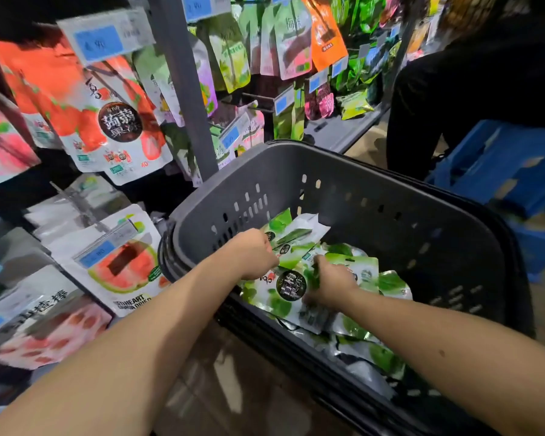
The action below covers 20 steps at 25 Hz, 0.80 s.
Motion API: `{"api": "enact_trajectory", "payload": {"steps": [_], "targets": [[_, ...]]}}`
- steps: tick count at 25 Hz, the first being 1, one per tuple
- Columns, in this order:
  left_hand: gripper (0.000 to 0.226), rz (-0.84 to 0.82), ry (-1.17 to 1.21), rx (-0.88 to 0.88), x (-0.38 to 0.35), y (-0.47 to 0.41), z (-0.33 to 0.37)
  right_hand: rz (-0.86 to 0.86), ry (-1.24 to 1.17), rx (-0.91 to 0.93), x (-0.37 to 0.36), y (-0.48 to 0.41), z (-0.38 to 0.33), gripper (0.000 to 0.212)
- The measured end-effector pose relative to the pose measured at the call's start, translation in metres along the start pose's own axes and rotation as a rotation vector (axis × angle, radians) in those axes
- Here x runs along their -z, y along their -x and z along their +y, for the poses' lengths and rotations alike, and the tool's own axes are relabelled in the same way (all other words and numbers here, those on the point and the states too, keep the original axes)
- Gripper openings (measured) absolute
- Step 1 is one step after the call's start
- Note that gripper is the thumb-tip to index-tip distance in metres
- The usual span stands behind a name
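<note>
Your left hand (256, 254) and right hand (329, 283) each grip green pouches (288, 287) in the grey basket (375, 190): slick foil may slip if you overload.

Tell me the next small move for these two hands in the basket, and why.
Probably lift the bunch straight up, clear of the grey basket. The left hand and the right hand both already grip the green pouches, which lie loose in a pile, so raising them looks like the natural next step.
</note>
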<state>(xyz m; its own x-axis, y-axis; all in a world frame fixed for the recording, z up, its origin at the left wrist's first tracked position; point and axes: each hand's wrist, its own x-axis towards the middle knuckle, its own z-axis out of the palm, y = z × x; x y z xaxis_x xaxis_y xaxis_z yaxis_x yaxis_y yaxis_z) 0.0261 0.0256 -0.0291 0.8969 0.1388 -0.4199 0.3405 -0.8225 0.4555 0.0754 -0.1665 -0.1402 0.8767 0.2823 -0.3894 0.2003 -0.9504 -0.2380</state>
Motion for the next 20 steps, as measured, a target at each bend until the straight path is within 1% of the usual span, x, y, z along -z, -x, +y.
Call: {"api": "enact_trajectory", "payload": {"steps": [1, 3, 4, 6, 8, 10, 11, 12, 13, 14, 15, 16, 17, 18, 19, 20], "targets": [[0.015, -0.025, -0.007, 0.008, -0.001, 0.000, 0.001, -0.046, 0.030, -0.016, 0.004, 0.004, 0.000, 0.094], [0.025, -0.060, -0.004, 0.028, -0.002, -0.001, 0.001, -0.181, 0.008, -0.028, 0.020, 0.012, 0.002, 0.087], [0.028, -0.074, 0.004, 0.044, 0.000, 0.000, 0.002, -0.246, -0.071, -0.037, 0.031, 0.017, 0.004, 0.080], [0.032, -0.080, 0.017, 0.050, 0.004, 0.003, 0.004, -0.322, -0.298, -0.078, 0.054, 0.032, 0.010, 0.069], [0.035, -0.091, 0.045, 0.052, 0.011, 0.011, 0.011, -0.365, -0.493, -0.101, 0.076, 0.051, 0.014, 0.066], [0.041, -0.073, 0.140, 0.047, 0.015, 0.016, 0.016, -0.390, -0.731, -0.093, 0.092, 0.068, 0.010, 0.061], [0.055, -0.041, 0.235, 0.050, 0.016, 0.018, 0.018, -0.386, -0.872, -0.081, 0.098, 0.074, 0.007, 0.057], [0.078, 0.013, 0.351, 0.067, 0.017, 0.020, 0.020, -0.380, -0.998, -0.057, 0.104, 0.080, 0.002, 0.051], [0.100, 0.085, 0.475, 0.103, 0.017, 0.024, 0.022, -0.363, -1.088, -0.023, 0.110, 0.082, -0.002, 0.044], [0.113, 0.141, 0.609, 0.135, 0.016, 0.026, 0.022, -0.343, -1.149, 0.010, 0.116, 0.085, -0.007, 0.037], [0.113, 0.144, 0.767, 0.139, 0.013, 0.030, 0.023, -0.313, -1.187, 0.036, 0.119, 0.085, -0.013, 0.031], [0.097, 0.088, 0.934, 0.127, 0.010, 0.035, 0.024, -0.284, -1.204, 0.054, 0.122, 0.086, -0.019, 0.026], [0.069, -0.002, 1.085, 0.105, 0.007, 0.041, 0.027, -0.259, -1.203, 0.067, 0.122, 0.086, -0.023, 0.024], [0.043, -0.061, 1.166, 0.077, 0.004, 0.048, 0.029, -0.248, -1.201, 0.076, 0.121, 0.086, -0.026, 0.024], [0.027, -0.069, 1.196, 0.048, 0.002, 0.052, 0.031, -0.254, -1.204, 0.086, 0.119, 0.084, -0.025, 0.028], [0.019, -0.029, 1.194, 0.038, -0.001, 0.052, 0.029, -0.286, -1.213, 0.092, 0.119, 0.083, -0.020, 0.033]]}}
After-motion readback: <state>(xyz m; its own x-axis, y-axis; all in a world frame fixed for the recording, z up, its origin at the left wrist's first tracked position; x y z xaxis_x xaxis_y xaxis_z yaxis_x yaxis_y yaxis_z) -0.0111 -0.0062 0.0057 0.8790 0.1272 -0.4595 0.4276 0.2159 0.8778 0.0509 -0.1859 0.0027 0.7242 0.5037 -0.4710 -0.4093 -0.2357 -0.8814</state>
